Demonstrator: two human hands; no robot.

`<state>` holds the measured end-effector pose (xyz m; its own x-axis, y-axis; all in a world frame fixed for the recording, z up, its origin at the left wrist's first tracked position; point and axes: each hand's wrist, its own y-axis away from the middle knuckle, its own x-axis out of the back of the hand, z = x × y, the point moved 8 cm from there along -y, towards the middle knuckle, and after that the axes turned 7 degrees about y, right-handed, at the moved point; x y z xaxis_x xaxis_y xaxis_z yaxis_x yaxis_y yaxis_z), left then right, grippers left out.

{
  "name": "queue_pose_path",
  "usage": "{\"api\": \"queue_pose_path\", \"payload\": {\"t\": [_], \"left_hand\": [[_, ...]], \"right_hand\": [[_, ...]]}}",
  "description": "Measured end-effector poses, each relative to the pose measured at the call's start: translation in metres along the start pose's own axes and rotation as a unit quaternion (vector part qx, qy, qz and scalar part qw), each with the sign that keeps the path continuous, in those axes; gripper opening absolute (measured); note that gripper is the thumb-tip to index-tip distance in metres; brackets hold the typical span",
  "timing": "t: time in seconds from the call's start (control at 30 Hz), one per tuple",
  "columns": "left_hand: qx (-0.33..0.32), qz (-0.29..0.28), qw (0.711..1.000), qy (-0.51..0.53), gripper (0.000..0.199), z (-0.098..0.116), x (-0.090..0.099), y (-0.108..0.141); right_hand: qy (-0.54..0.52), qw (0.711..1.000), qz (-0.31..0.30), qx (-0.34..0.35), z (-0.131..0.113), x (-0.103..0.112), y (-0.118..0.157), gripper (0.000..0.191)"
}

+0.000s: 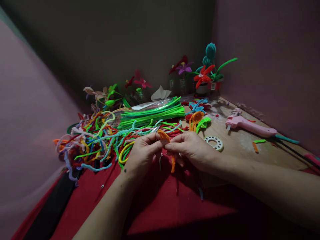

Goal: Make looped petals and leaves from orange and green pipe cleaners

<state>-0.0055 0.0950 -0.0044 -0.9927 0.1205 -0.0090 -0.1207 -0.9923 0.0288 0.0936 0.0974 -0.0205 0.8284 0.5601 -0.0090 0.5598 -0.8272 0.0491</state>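
Note:
Both my hands meet over the red cloth, pinching an orange pipe cleaner [173,163] bent into a rounded shape at its top. My left hand [146,146] has thumb and finger closed on the rounded part. From the other side, my right hand [188,146] grips the same piece, and an orange tail hangs below the fingers. Where the fingertips meet, part of the piece is hidden. Just beyond my right hand stand finished-looking orange pipe cleaner loops [196,118] beside a bright green bent bunch [203,123].
Left lies a tangled heap of coloured pipe cleaners [100,133]; behind my hands, a bundle of green ones [152,115]. A pink glue gun [250,125] and a pale ring with holes [214,142] rest on the board [237,156]. Pipe cleaner flowers [203,76] line the back.

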Motion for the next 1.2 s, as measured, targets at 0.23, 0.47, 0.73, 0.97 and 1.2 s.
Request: {"api": "queue_pose_path", "payload": {"t": [0.23,0.47,0.73,0.97,1.2], "left_hand": [[0.006,-0.013,1.0,0.001,0.012,-0.003,-0.003,0.0],[-0.015,-0.001,0.999,0.028,0.017,0.0,0.002,0.001],[-0.07,0.08,0.992,-0.073,0.014,0.011,0.011,0.004],[-0.101,0.113,0.98,-0.13,0.012,0.021,0.007,0.009],[0.012,-0.023,1.0,0.008,0.021,-0.003,-0.005,0.001]], "right_hand": [[0.031,0.999,-0.016,-0.019,0.008,-0.002,-0.002,0.02],[-0.045,0.998,-0.019,-0.032,0.007,-0.003,-0.003,0.015],[-0.051,0.998,-0.013,-0.042,0.012,-0.003,-0.006,0.014],[-0.043,0.998,0.011,-0.041,0.012,0.0,-0.006,0.015],[-0.03,0.998,-0.02,-0.049,0.011,-0.003,-0.004,0.013]]}}
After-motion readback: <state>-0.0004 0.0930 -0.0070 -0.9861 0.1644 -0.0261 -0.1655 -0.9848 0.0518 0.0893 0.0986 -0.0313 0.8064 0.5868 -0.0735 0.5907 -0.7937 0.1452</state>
